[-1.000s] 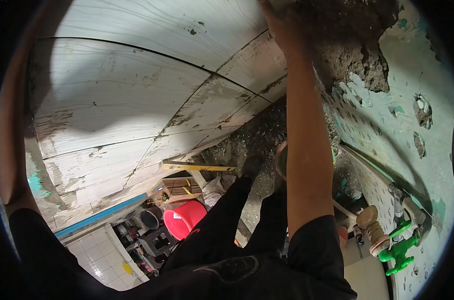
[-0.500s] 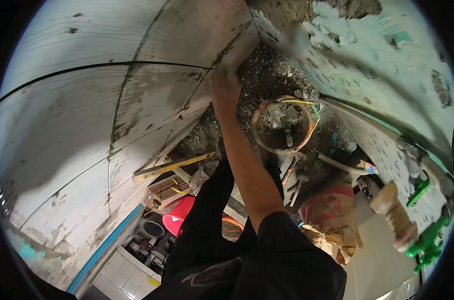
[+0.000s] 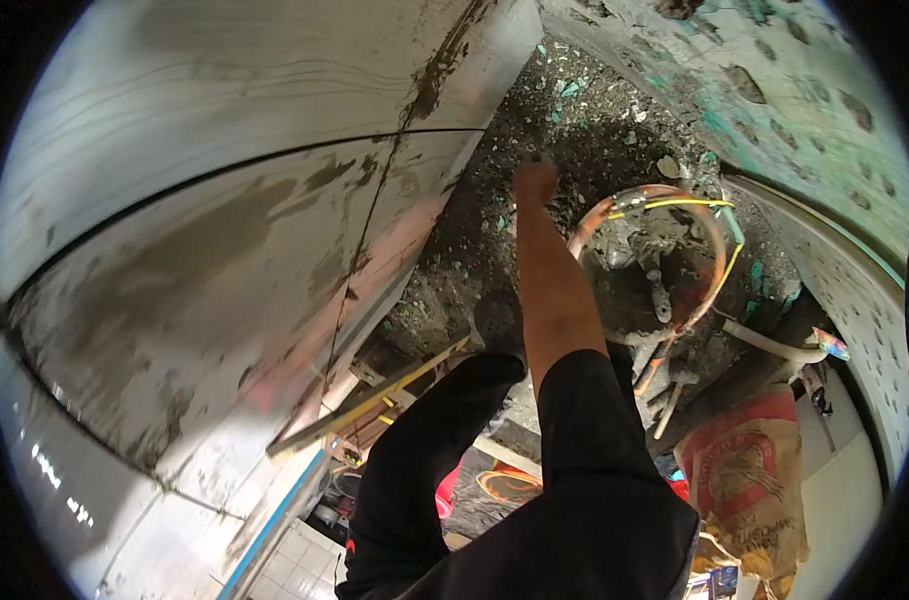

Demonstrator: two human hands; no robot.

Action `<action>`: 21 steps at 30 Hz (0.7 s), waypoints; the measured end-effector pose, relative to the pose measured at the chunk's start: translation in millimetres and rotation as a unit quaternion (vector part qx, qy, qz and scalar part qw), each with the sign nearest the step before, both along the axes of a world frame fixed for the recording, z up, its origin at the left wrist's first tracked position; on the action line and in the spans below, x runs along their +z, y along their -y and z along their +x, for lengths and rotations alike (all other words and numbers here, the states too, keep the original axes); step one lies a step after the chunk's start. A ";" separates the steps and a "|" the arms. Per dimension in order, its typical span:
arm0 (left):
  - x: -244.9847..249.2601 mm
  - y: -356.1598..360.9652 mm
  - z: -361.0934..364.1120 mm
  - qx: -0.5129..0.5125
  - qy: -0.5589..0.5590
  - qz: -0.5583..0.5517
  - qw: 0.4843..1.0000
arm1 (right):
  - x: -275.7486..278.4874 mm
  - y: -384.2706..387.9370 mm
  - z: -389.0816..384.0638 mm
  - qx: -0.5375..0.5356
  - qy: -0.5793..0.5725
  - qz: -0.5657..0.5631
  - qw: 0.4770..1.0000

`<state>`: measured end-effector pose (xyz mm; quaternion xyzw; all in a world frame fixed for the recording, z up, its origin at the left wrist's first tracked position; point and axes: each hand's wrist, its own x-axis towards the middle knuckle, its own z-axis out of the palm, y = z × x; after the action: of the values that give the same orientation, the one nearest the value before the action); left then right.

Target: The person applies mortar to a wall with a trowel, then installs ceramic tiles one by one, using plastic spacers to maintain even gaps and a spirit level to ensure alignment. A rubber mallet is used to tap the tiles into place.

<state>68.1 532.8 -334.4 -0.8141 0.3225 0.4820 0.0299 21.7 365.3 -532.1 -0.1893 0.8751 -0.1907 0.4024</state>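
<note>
My right hand (image 3: 536, 181) is low over the dark, rubble-strewn floor (image 3: 495, 190), beside the tiled wall. Its fingers look curled together and point away from me; what they hold, if anything, is too small to name. To the right of my forearm lies an orange hoop-like basin (image 3: 717, 250) with a yellow strip along its rim. Inside it are grey mortar and a trowel-like tool (image 3: 659, 295). My left hand is out of view.
Large grey-streaked tiles (image 3: 225, 250) rise on the left, and a rough green-white wall (image 3: 795, 110) on the right. A yellow level (image 3: 375, 392) leans near my knee. A pale pipe (image 3: 770, 343) and a torn paper sack (image 3: 745, 470) are at the right.
My right hand has moved from the tiled wall down to the rubble, and its fingers have drawn together. The view has shifted, so the basin appears farther right and larger.
</note>
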 end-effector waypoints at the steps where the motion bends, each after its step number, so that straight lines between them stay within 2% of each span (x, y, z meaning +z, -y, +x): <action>1: -4.8 2.0 8.3 0.002 0.000 0.001 1.000 | -8.9 12.0 -2.0 -0.023 0.000 0.007 1.000; 6: -7.3 9.9 35.7 0.008 0.005 0.002 1.000 | -39.2 45.5 -20.3 -0.169 0.027 0.006 0.985; 9: -3.0 14.5 48.5 0.005 0.013 0.000 1.000 | -47.3 45.9 -32.0 -0.045 -0.085 -0.113 0.989; 12: 3.4 20.3 57.4 -0.001 0.020 -0.011 1.000 | -40.9 59.8 -40.8 0.021 -0.126 -0.109 0.986; 13: 6.5 24.6 60.0 -0.004 0.022 -0.015 1.000 | -45.6 62.6 -42.7 0.078 -0.179 -0.122 0.973; 16: 17.0 34.3 65.8 -0.017 0.032 -0.031 0.999 | -58.9 68.2 -49.5 0.106 -0.164 -0.034 0.980; 19: 35.6 46.0 72.0 -0.040 0.044 -0.058 0.997 | -73.5 65.9 -47.0 0.115 -0.226 -0.054 0.966; 21: 54.5 59.2 76.8 -0.061 0.055 -0.092 0.992 | -69.6 61.3 -48.4 0.273 -0.287 -0.037 0.917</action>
<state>144.9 473.6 -279.9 -0.8178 0.4122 0.4016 0.0015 -26.7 304.0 -601.7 -0.4823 0.8596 -0.0430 0.1633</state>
